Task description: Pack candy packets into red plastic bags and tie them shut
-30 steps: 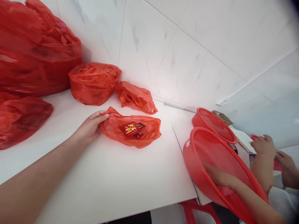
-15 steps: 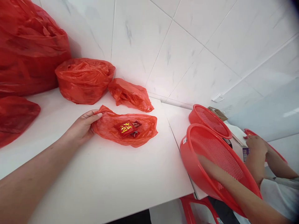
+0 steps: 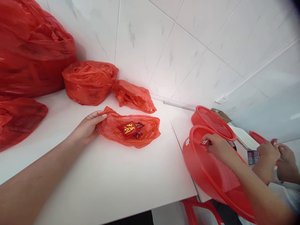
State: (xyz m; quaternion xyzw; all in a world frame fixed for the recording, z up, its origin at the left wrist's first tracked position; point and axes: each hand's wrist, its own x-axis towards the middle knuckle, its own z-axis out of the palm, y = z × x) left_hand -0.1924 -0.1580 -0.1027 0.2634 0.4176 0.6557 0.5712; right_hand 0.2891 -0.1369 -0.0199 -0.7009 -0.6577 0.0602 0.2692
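My left hand (image 3: pixel 93 125) pinches the left edge of an open red plastic bag (image 3: pixel 110 132) lying on the white table (image 3: pixel 112 181). Inside the bag are a red packet with yellow lettering (image 3: pixel 128 129) and darker red packets (image 3: pixel 139 125) beside it. Over the large red basket (image 3: pixel 197 162) at the right, my right hand (image 3: pixel 217 145) is closed on a small red packet (image 3: pixel 205 142). The hand is just inside the near-left rim, above the basket's perforated side.
Filled red bags (image 3: pixel 90 82) stand along the tiled wall, with a smaller one (image 3: pixel 134 95) behind the open bag. A second red basket (image 3: pixel 213 123) lies behind the large one. Another person's hands (image 3: pixel 269 151) are at the far right. A red stool (image 3: pixel 201 207) stands below the table.
My right hand has risen from deep in the large basket and now shows a small packet in its fingers. The other person's hands have shifted right. The view has moved slightly.
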